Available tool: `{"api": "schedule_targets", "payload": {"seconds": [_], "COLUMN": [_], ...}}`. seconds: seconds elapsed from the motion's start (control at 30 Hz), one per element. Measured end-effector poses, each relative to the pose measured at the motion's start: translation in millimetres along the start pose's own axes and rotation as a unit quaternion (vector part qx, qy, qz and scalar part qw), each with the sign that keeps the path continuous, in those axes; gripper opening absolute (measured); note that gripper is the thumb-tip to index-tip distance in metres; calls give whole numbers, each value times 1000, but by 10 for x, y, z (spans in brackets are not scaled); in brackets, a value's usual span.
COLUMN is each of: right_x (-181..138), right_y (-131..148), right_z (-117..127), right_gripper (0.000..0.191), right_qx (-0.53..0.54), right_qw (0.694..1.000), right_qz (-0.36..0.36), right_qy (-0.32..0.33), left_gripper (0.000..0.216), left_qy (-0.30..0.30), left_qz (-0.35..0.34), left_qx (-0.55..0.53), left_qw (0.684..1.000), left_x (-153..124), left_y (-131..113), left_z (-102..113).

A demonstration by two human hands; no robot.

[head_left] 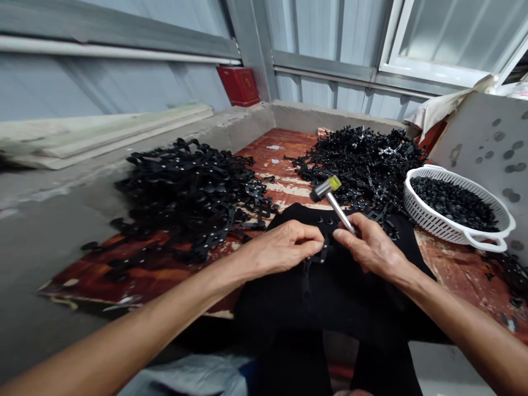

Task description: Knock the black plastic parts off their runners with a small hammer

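In front of me a black cloth covers the working spot. My left hand pinches a black jointed linkage piece with small shiny rivets, and one strip of it hangs toward me over the cloth. My right hand grips the metal handle of a small mallet. The mallet's head points away from me, with one black face and one yellow face. The right thumb comes close to the linkage; whether it touches, I cannot tell. Several small black round caps lie just beyond my fingers.
A heap of black linkages lies to the left, another heap at the back right. A white basket of small black parts stands right, beside a grey panel. A red box sits on the ledge in the corner.
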State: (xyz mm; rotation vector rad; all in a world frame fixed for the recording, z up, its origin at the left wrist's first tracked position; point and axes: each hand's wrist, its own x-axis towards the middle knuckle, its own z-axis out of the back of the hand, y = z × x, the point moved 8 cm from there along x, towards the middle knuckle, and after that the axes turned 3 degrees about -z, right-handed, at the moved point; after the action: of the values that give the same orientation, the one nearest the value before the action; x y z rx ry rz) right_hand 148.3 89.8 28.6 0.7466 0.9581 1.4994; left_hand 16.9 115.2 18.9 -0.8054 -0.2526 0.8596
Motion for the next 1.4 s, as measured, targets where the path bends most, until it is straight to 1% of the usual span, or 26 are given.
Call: {"api": "schedule_targets", "payload": {"seconds": [0.07,0.13,0.17,0.2,0.23,0.27,0.3,0.33,0.37,0.43,0.47,0.5,0.53,0.57,0.63,0.7,0.73,0.77,0.83,0.9,0.97,1.07,1.17,1.27,1.33,1.4], "right_x": [37,54,58,60,63,66,69,72,74,71,67,63,57,53,48,52,58,66,85,105,121,132,108,24,-68,-180], "right_y": [-28,-48,-54,-60,-64,-67,-69,-69,-67,-57,-49,-38,-25,-12,14,25,24,20,4,-17,-35,-61,-114,-185,-235,-292], "right_z": [-111,-207,-239,-259,-269,-269,-264,-256,-251,-243,-239,-234,-228,-223,-218,-219,-218,-217,-212,-209,-213,-218,-187,-120,-76,-51], "right_gripper": [15,14,13,12,12,12,13,14,15,16,17,17,17,17,17,18,19,19,19,17,15,13,14,17,21,24], "right_qx": [34,69,87,104,121,136,150,161,170,184,189,194,198,203,209,212,211,210,208,208,209,209,211,230,252,273], "right_qw": [999,996,994,992,990,989,987,986,984,982,981,980,979,978,977,977,977,977,978,978,978,977,977,972,965,959], "right_qz": [-16,-29,-34,-37,-39,-40,-40,-40,-40,-41,-42,-41,-40,-38,-33,-29,-27,-26,-23,-23,-23,-24,-34,-52,-66,-82], "right_qy": [28,50,55,56,53,47,39,32,28,24,23,23,22,22,23,23,21,19,12,6,5,10,9,1,-7,-13], "left_gripper": [27,25,21,15,18,29,42,50,52,41,34,28,23,18,8,6,6,5,3,3,8,14,19,25,23,21], "left_qy": [19,6,-27,-80,-145,-211,-262,-289,-293,-278,-278,-281,-280,-265,-192,-118,-105,-110,-143,-153,-138,-114,-129,-175,-201,-215], "left_qz": [-30,-34,-25,-9,14,41,75,112,145,185,188,185,182,186,210,231,235,236,236,247,259,249,226,222,229,240], "left_qx": [27,18,-9,-48,-102,-165,-236,-311,-386,-503,-539,-561,-574,-586,-609,-625,-629,-628,-623,-617,-614,-610,-593,-548,-518,-497], "left_qw": [999,999,999,996,984,963,933,898,863,797,773,757,747,743,741,736,734,733,732,731,733,744,762,788,799,806], "left_x": [-29,-53,-67,-89,-127,-180,-236,-280,-304,-319,-321,-323,-323,-316,-287,-266,-259,-252,-238,-222,-198,-149,-103,-61,-22,26], "left_y": [-122,-141,-113,-61,12,102,201,292,355,385,369,344,318,290,221,159,148,154,187,203,196,187,273,449,548,603], "left_z": [-48,-63,-38,12,72,120,134,103,41,-66,-76,-65,-55,-69,-185,-324,-364,-378,-371,-389,-428,-436,-328,-128,-4,74]}}
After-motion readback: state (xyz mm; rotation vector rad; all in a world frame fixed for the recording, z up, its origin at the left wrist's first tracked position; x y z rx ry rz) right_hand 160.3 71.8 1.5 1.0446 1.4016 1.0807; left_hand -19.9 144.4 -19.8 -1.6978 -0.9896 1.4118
